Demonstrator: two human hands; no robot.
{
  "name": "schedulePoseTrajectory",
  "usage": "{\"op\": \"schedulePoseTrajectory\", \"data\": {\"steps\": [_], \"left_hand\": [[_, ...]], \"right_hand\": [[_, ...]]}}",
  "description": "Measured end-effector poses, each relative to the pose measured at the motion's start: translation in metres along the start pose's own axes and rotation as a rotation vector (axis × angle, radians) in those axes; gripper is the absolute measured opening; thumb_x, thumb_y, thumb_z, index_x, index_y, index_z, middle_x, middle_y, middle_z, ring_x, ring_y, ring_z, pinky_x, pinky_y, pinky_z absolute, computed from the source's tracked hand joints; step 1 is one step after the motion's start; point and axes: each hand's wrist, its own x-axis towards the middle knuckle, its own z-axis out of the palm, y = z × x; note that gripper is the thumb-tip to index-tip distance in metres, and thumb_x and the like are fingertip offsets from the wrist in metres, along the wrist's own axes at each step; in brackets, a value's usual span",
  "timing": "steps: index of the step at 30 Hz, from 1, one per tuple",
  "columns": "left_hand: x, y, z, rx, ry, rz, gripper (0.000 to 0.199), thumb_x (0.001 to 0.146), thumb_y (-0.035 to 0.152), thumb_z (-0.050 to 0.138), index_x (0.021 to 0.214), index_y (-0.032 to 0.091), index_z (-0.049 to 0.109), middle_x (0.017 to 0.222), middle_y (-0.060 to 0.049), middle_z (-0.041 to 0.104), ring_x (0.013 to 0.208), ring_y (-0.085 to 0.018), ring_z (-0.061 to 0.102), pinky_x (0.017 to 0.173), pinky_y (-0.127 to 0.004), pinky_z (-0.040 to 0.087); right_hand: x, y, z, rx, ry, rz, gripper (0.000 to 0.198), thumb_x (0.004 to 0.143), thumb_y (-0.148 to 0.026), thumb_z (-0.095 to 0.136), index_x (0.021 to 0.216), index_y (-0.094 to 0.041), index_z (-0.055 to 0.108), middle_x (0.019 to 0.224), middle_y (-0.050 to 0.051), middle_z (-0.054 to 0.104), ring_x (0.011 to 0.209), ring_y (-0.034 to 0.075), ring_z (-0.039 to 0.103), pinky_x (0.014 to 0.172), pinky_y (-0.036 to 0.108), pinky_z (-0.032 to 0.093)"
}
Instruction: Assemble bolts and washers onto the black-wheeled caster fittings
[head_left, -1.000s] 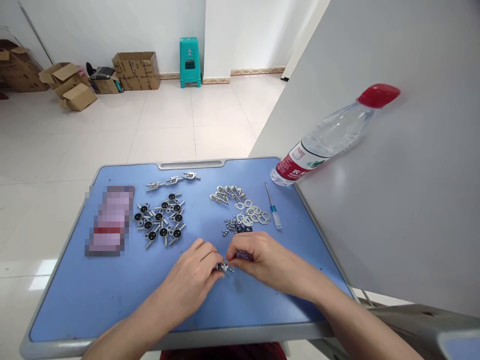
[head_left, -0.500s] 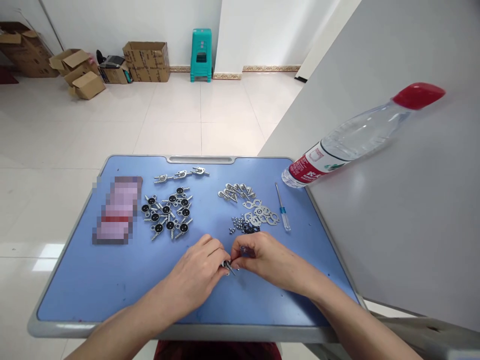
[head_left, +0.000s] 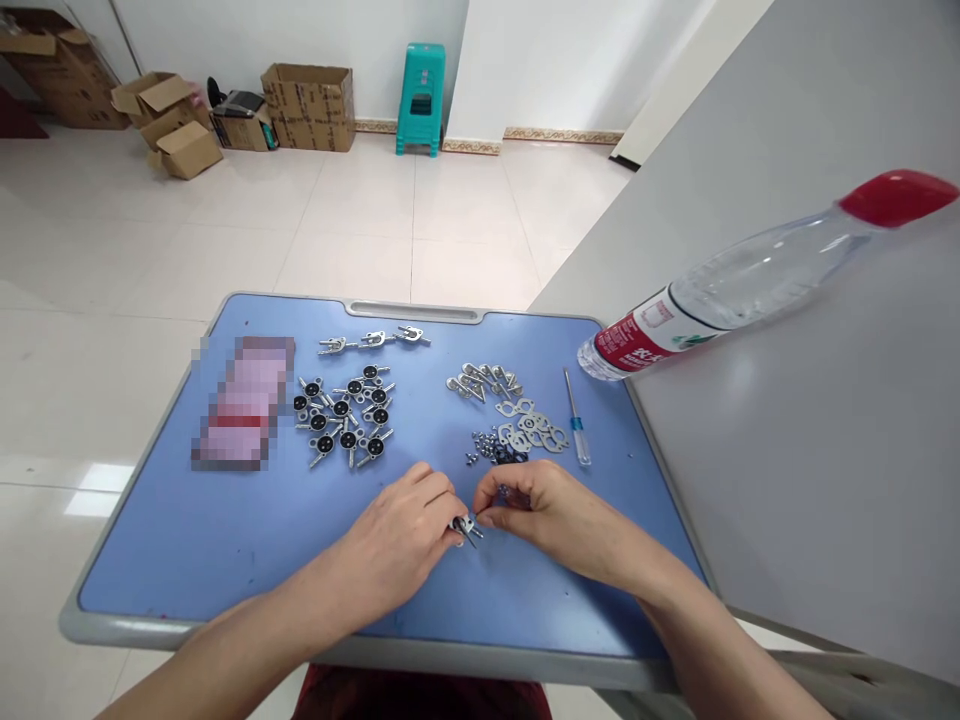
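My left hand (head_left: 409, 530) is closed on a small metal fitting with prongs (head_left: 466, 527), low over the front middle of the table. Thumb and forefinger of my right hand (head_left: 540, 505) are pinched together right beside the fitting; whatever is between them is too small to make out. Just beyond that hand lie tiny screws (head_left: 486, 445), small black pieces (head_left: 510, 455) and flat metal plates with holes (head_left: 534, 432). Several pronged fittings with black round faces (head_left: 341, 408) are grouped at the left, and 3 pronged fittings (head_left: 373, 340) lie in a row behind them.
Pointed metal pieces (head_left: 480, 378) lie at the back right, near a clear-handled screwdriver (head_left: 577, 425). A water bottle (head_left: 652, 330) stands at the blue table's (head_left: 247, 560) right edge. At the left is a blurred pink item (head_left: 244, 400). Cardboard boxes (head_left: 311, 105) and a green stool (head_left: 421, 100) are beyond.
The view has shifted slightly. My right fingertips have drawn a little away from the metal fitting, whose prongs now show more. My left hand keeps its hold.
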Motion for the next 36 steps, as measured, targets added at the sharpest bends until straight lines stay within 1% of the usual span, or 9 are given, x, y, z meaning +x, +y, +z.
{"op": "schedulePoseTrajectory", "data": {"steps": [5,9,14,20,24,28,32,34,36], "left_hand": [[0.0,0.0,0.0,0.012,0.007,0.017,0.005,0.088,0.009,0.062,0.087,0.014,0.06,0.086,-0.003,0.06,0.081,-0.018,0.049,0.068,-0.03,0.045],[0.0,0.0,0.0,0.007,0.007,0.017,0.005,0.088,0.009,0.062,0.087,0.013,0.061,0.086,-0.003,0.06,0.082,-0.019,0.049,0.069,-0.03,0.045],[0.0,-0.002,0.003,0.002,0.012,0.019,0.005,0.088,0.009,0.062,0.087,0.013,0.061,0.086,-0.003,0.06,0.082,-0.019,0.049,0.069,-0.03,0.044],[0.0,-0.002,0.002,0.005,-0.007,0.018,0.005,0.09,0.01,0.06,0.086,0.014,0.061,0.085,-0.003,0.06,0.081,-0.019,0.048,0.069,-0.03,0.044],[0.0,-0.001,0.002,0.008,0.0,0.023,0.005,0.088,0.009,0.061,0.086,0.014,0.061,0.085,-0.003,0.06,0.08,-0.019,0.048,0.068,-0.03,0.044],[0.0,-0.001,0.001,0.015,0.007,0.018,0.005,0.087,0.008,0.063,0.085,0.013,0.061,0.085,-0.003,0.059,0.08,-0.019,0.048,0.066,-0.03,0.044],[0.001,0.0,0.0,0.001,0.004,0.015,0.007,0.086,0.007,0.064,0.085,0.013,0.06,0.085,-0.003,0.06,0.08,-0.019,0.049,0.067,-0.03,0.044],[0.0,0.0,0.0,-0.012,0.012,0.02,0.008,0.085,0.006,0.064,0.088,0.013,0.06,0.086,-0.003,0.061,0.081,-0.019,0.049,0.068,-0.03,0.045],[0.0,-0.001,0.0,-0.027,0.018,0.021,0.009,0.085,0.007,0.065,0.09,0.013,0.06,0.087,-0.004,0.061,0.082,-0.019,0.049,0.069,-0.03,0.045]], "right_hand": [[0.001,0.001,0.004,-0.006,-0.025,-0.014,0.015,0.083,-0.018,0.052,0.076,-0.018,0.066,0.065,-0.004,0.055,0.06,0.01,0.043,0.058,0.022,0.034],[0.001,0.003,0.006,-0.009,-0.028,-0.011,0.016,0.082,-0.018,0.052,0.076,-0.018,0.067,0.065,-0.004,0.054,0.06,0.011,0.042,0.058,0.023,0.034],[0.003,0.004,0.006,0.046,-0.054,0.02,0.016,0.081,-0.019,0.053,0.074,-0.018,0.067,0.061,-0.004,0.051,0.058,0.01,0.04,0.056,0.022,0.032],[0.008,0.009,0.005,0.099,-0.08,0.024,0.015,0.077,-0.014,0.051,0.072,-0.017,0.065,0.062,-0.004,0.056,0.057,0.01,0.041,0.056,0.022,0.032],[0.008,0.006,0.005,0.101,-0.079,0.055,0.012,0.079,-0.02,0.056,0.07,-0.017,0.063,0.061,-0.004,0.055,0.057,0.01,0.042,0.055,0.022,0.033],[0.006,-0.001,0.007,0.038,-0.043,0.07,0.009,0.079,-0.022,0.059,0.072,-0.017,0.062,0.061,-0.005,0.051,0.058,0.01,0.042,0.053,0.022,0.032],[0.002,-0.003,0.004,-0.008,0.001,0.031,0.01,0.082,-0.027,0.06,0.075,-0.018,0.06,0.064,-0.004,0.052,0.06,0.011,0.043,0.054,0.023,0.032],[-0.002,-0.002,-0.002,0.002,0.046,-0.007,0.014,0.086,-0.032,0.057,0.081,-0.019,0.06,0.066,-0.004,0.051,0.06,0.012,0.043,0.055,0.024,0.033],[-0.008,0.0,-0.012,0.051,0.107,-0.066,0.018,0.092,-0.035,0.049,0.091,-0.02,0.06,0.075,-0.001,0.055,0.066,0.013,0.047,0.059,0.025,0.037]]}}
